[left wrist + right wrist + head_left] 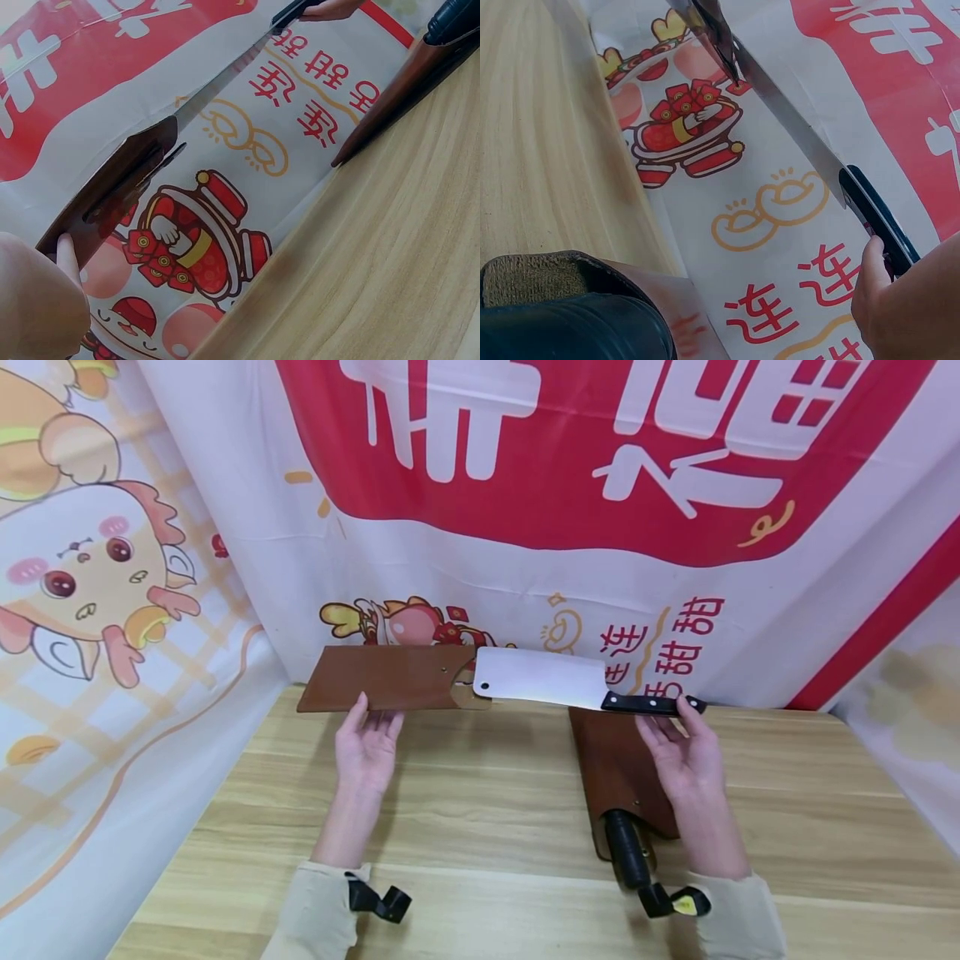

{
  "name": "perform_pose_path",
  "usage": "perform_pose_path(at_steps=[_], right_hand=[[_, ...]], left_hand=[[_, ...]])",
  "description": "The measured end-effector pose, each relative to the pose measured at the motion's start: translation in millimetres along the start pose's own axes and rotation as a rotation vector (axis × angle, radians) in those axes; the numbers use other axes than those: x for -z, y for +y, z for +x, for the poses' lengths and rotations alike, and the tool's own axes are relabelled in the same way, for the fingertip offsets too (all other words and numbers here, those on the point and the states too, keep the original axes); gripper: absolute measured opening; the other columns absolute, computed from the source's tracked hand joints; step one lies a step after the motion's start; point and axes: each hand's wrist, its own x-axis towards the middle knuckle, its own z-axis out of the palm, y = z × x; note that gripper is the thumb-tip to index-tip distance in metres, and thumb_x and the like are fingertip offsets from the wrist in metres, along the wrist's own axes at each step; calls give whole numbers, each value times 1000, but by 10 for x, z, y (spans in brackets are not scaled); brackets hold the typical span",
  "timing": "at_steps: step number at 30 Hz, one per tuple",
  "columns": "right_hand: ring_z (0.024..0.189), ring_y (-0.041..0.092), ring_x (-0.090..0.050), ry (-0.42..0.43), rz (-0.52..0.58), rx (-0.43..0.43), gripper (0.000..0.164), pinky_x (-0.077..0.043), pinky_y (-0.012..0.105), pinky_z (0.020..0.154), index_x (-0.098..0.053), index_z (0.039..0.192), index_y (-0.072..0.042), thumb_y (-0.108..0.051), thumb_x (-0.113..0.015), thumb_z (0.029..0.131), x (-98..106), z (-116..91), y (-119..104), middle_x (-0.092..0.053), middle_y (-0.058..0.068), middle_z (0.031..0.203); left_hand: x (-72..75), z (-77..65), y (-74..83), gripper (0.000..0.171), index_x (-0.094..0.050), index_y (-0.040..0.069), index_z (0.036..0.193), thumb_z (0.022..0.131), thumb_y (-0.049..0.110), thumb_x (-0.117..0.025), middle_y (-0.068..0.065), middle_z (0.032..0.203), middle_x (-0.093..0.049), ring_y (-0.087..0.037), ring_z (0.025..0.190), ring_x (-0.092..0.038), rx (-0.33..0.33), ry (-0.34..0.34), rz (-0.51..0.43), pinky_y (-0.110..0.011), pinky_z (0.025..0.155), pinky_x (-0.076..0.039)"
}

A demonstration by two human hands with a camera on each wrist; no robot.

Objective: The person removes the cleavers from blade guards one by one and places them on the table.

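Note:
My left hand (365, 752) holds a brown leather knife sheath (386, 677) by its lower edge, thumb on the near face. With its mouth facing right, the sheath is raised above the back of the table. My right hand (688, 752) grips the black riveted handle (645, 703) of a cleaver. Its broad silvery blade (540, 677) points left, the end with the small hole right at the sheath's mouth. In the left wrist view the blade (225, 79) lines up with the sheath (112, 187). The right wrist view shows fingers on the handle (877, 217).
A second brown sheath (611, 752) lies on the wooden table (480, 827) close to my right forearm, a black handle (628, 852) sticking out of it toward me. Behind the table hangs a printed white and red cloth (450, 556); another patterned cloth (202, 710) hangs at left.

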Motion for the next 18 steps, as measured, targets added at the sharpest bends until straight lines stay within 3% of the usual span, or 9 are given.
perform_pose_path(at_steps=[18], right_hand=[[125,27,-61,35,68,-11,42,-35,43,119,-56,133,-18,0,-69,97,14,57,-74,-56,12,134]], left_hand=[[2,5,11,21,-46,9,124,106,10,-57,-9,120,-55,-23,109,-63,9,0,-8,-36,97,-57]])
